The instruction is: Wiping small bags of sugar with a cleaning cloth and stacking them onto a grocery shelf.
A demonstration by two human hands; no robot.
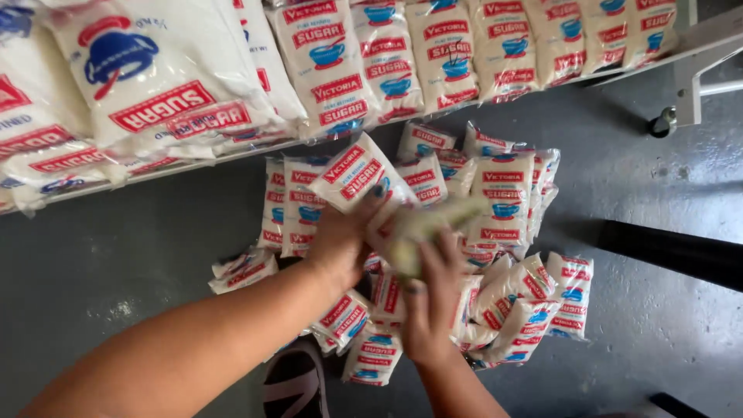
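Note:
My left hand (pixel 344 236) grips a small white packet with red and blue print (pixel 360 174), lifted and tilted over a heap of the same packets on the floor. My right hand (pixel 429 298) is closed on another packet (pixel 426 224), which is blurred and partly hidden by the fingers. The two hands sit close together above the middle of the heap (pixel 503 294). Both forearms reach in from the bottom of the view.
A low shelf (pixel 193 164) across the top carries rows of small packets (pixel 387 58) and larger white bags (pixel 155 77). A wheeled metal frame (pixel 681 101) stands at top right. The floor (pixel 658 201) is dark grey, with my shoe (pixel 294 383) at the bottom.

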